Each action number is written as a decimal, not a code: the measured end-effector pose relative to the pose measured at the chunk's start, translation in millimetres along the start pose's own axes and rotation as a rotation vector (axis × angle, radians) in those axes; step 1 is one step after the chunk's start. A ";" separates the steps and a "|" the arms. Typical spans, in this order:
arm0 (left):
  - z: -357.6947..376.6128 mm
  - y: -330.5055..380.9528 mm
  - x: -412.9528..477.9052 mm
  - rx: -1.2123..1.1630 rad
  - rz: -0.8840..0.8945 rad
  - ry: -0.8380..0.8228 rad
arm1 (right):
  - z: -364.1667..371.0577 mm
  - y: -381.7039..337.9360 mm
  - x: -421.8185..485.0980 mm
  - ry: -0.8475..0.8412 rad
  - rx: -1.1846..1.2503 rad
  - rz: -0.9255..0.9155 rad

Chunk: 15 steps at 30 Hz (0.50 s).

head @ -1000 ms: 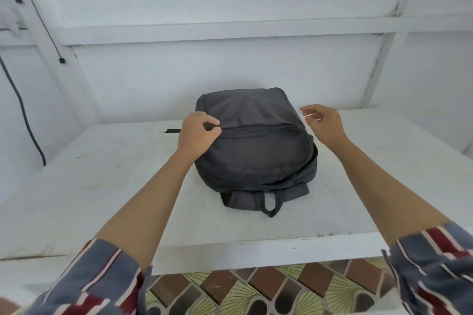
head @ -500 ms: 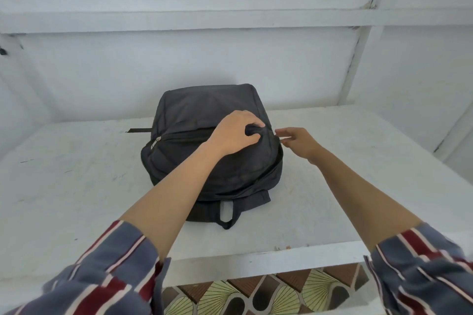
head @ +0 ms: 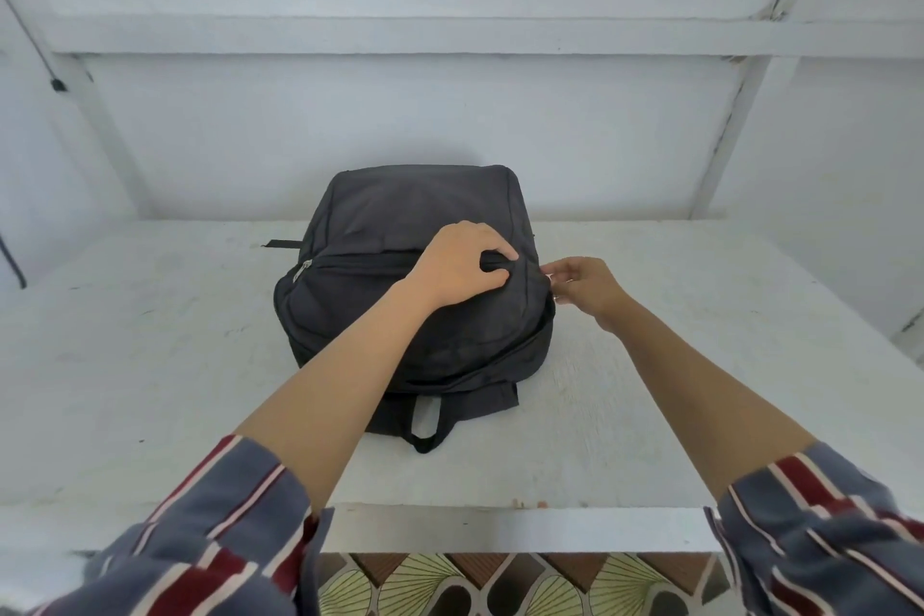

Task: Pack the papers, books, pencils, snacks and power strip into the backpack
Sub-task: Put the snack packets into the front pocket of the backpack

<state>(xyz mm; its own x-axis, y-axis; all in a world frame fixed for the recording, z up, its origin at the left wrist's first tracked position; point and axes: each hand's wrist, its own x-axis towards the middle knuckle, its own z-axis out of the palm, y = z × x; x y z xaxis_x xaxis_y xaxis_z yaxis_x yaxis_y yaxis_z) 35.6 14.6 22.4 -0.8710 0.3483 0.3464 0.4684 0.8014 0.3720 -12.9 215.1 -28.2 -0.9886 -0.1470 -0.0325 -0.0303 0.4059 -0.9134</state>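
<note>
Dark grey woven cloth is making up the backpack (head: 400,210), which is lying flat in the middle of the white tabletop (head: 150,365), toward the far wall, its carry loop (head: 426,438) pointing at the near edge. The left hand (head: 460,273) is bunching a fold of fabric beside the zipper (head: 360,261), its grip curling tight on the bag's right part. The right hand (head: 585,288) is pinching at the backpack's right edge, its grip closing on something small, likely a zip tab, though it is too small to tell.

As I am judging it, the slack cloth could be snagging in the teeth at the rounded corner, or the bag could be sliding right across the smooth painted top if the left hand is loosening. No papers, books, pencils, snacks or power strip are showing; whether they are inside cannot be told. The shell is looking limp, matte and soft-cornered, and a silvery pull (head: 304,268) is glinting at the zipper's left end.
</note>
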 end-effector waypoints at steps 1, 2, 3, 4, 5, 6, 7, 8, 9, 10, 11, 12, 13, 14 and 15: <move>0.2 0.4 -0.1 -0.001 -0.003 0.002 | -1.4 -0.7 -1.8 0.019 -0.017 -0.019; 0.5 1.3 -0.6 -0.005 -0.004 0.005 | -3.1 -1.5 -3.7 0.038 -0.038 -0.038; 1.1 2.1 -0.9 -0.010 -0.005 0.007 | -4.8 -2.5 -6.2 0.055 -0.069 -0.058; 1.8 3.3 -1.6 -0.014 -0.004 0.012 | -6.4 -3.7 -8.9 0.070 -0.111 -0.079; 2.7 4.5 -2.4 -0.019 -0.004 0.016 | -7.8 -4.9 -12.5 0.081 -0.163 -0.102; 3.5 6.1 -3.6 -0.025 -0.002 0.022 | -8.8 -6.0 -16.5 0.084 -0.212 -0.128; 4.5 7.1 -5.2 -0.033 0.002 0.029 | -9.2 -6.6 -21.2 0.079 -0.253 -0.152; 5.3 8.1 -7.0 -0.041 0.010 0.038 | -9.5 -7.2 -26.3 0.068 -0.281 -0.172; 6.1 9.1 -9.2 -0.049 0.019 0.047 | -9.9 -8.2 -32.3 0.052 -0.299 -0.188; 7.0 10.3 -11.6 -0.054 0.028 0.057 | -10.6 -9.3 -38.3 0.031 -0.312 -0.200; 7.9 11.8 -14.4 -0.054 0.033 0.065 | -11.6 -11.6 -45.2 0.003 -0.324 -0.213; 8.3 14.0 -17.9 -0.050 0.036 0.069 | -12.3 -13.8 -52.1 -0.031 -0.333 -0.224; 8.9 16.3 -21.3 -0.044 0.039 0.065 | -12.5 -16.4 -59.0 -0.067 -0.335 -0.228; 9.4 19.0 -25.8 -0.043 0.049 0.056 | -11.5 -19.0 -66.8 -0.099 -0.329 -0.229; 10.2 21.3 -31.0 -0.053 0.060 0.037 | -9.2 -22.3 -75.0 -0.125 -0.318 -0.227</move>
<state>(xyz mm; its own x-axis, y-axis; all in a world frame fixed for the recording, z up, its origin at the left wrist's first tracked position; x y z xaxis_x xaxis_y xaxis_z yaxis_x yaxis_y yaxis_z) 71.0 25.8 10.8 -0.8355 0.3759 0.4009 0.5278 0.7522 0.3945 60.6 225.4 -1.6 -0.9265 -0.3655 0.0889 -0.3094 0.6060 -0.7328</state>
